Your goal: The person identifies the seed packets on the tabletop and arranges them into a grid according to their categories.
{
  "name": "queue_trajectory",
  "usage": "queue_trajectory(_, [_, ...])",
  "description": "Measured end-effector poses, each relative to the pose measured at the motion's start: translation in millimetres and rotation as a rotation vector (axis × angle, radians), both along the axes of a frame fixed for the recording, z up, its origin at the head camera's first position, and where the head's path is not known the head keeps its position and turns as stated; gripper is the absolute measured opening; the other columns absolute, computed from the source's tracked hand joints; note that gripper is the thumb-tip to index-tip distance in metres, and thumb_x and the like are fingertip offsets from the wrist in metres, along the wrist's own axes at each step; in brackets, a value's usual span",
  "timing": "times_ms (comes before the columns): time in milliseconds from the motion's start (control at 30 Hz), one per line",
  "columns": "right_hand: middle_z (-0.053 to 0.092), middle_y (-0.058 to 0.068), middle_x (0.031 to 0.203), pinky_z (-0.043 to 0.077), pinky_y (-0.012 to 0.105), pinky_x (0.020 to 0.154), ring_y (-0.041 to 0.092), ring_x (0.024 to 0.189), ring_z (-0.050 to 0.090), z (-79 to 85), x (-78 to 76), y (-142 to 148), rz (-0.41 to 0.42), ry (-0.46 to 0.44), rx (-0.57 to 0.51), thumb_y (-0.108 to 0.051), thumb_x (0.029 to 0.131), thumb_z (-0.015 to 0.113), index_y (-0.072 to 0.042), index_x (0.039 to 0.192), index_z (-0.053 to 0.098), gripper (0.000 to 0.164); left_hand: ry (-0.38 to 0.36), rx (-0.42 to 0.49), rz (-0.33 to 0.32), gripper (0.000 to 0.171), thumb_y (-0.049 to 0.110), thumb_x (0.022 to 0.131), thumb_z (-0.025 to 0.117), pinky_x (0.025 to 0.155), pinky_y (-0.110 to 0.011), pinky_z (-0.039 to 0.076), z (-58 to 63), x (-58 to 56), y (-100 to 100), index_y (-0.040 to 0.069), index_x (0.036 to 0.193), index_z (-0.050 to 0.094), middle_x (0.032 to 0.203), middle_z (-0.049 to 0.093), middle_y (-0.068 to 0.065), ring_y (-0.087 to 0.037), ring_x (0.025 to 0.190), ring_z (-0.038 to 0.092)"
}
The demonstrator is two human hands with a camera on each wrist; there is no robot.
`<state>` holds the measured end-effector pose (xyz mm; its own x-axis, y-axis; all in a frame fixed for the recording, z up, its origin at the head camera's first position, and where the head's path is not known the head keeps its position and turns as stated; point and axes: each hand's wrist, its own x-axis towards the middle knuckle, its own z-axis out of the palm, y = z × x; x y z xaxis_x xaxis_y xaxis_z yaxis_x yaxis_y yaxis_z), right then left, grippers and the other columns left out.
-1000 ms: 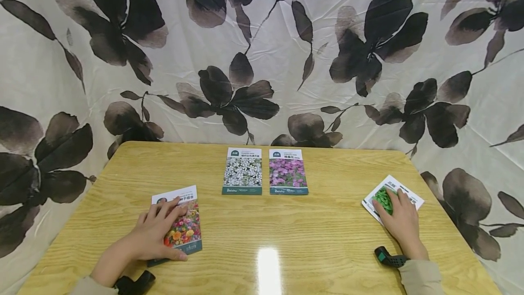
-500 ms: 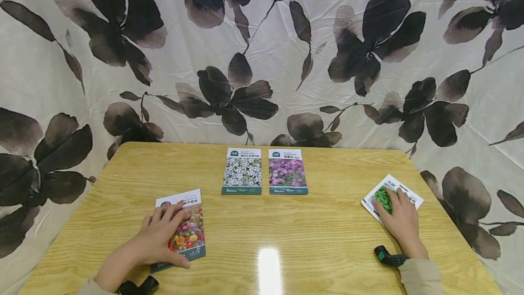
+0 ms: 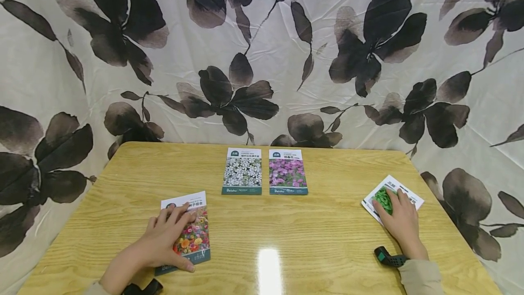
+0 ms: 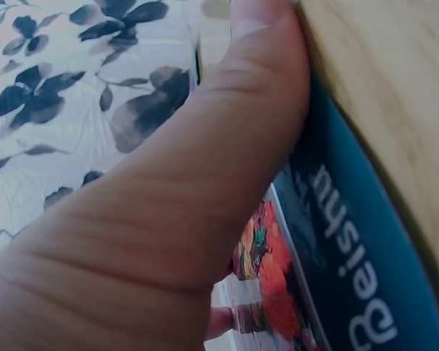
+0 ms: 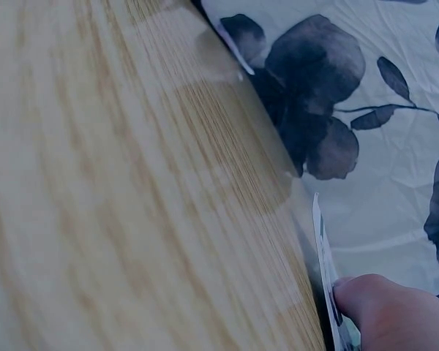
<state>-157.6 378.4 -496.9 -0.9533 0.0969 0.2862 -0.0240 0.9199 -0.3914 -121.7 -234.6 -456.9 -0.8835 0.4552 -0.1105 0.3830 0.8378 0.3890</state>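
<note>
My left hand [image 3: 163,240] rests spread over a seed packet [image 3: 196,233] with multicoloured flowers, at the table's left. Its fingers lie across the packet's face and the thumb reaches to its lower edge. In the left wrist view the thumb [image 4: 183,168] crosses the packet's teal lower band [image 4: 351,248]. At the right, my right hand [image 3: 401,220] rests on a tilted white packet [image 3: 384,199] with a green leafy picture, partly hidden by the fingers. The right wrist view shows this packet edge-on, the thumb [image 5: 384,311] touching its face.
Two more seed packets stand side by side near the table's [image 3: 327,240] back edge: a white-flowered one [image 3: 242,172] and a purple-flowered one [image 3: 288,173]. Behind the table hangs a floral cloth [image 3: 303,58]. Dark wrist devices sit near both sleeves.
My left hand and the multicoloured flower packet have slid a little right and towards the near side. The right hand and the other packets have stayed in place.
</note>
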Motion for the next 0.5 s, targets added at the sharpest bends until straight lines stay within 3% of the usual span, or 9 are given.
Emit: queue_trajectory(500, [0.029,0.042,0.145,0.019,0.072,0.104,0.06,0.134,0.024,-2.7,0.0,1,-0.006,0.002,0.002,-0.043,0.099,0.055,0.008,0.141,0.043,0.067,-0.013,0.007,-0.035,0.127,0.085,0.052,0.072,0.093,-0.073,0.024,-1.3,3.2,12,0.012,0.151,0.038,0.158,0.023,-0.023,-0.058,0.138,0.013])
